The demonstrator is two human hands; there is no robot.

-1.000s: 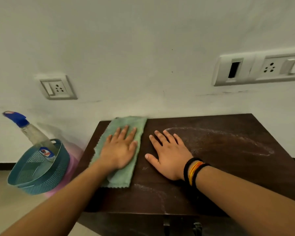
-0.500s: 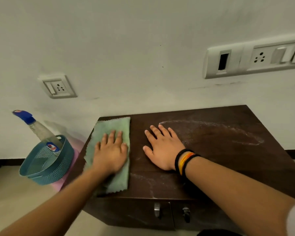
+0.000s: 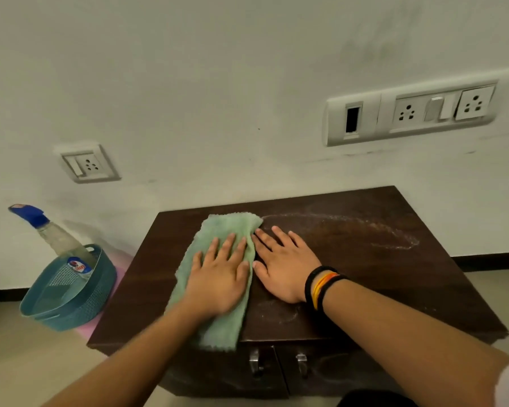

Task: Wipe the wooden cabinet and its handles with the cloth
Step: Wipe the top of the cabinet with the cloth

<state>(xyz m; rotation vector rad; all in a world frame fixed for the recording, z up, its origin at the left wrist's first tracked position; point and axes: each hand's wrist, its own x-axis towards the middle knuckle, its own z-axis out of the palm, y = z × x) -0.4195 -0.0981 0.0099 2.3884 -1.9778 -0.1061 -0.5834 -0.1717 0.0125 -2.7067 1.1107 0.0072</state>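
- The cabinet (image 3: 350,274) stands against the wall, with dust rings on its top to the right of both hands.
- The cloth (image 3: 218,324) lies left of centre on the top, its long axis running front to back and its front end hanging over the edge.
- The left hand (image 3: 218,277) is open and pressed flat on the cloth; the right hand (image 3: 285,268), open on bare wood, touches the cloth's edge and is nearer the dust.
- The handles (image 3: 278,364) look unwiped.
- Half a second ago the cloth lay by the left edge; it has since slid right.

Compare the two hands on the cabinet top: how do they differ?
The left hand presses flat on the green cloth; the right hand lies on bare wood of the cabinet. The right wrist wears black and orange bands; the left wrist is bare. Both are palm-down, fingers spread, side by side.
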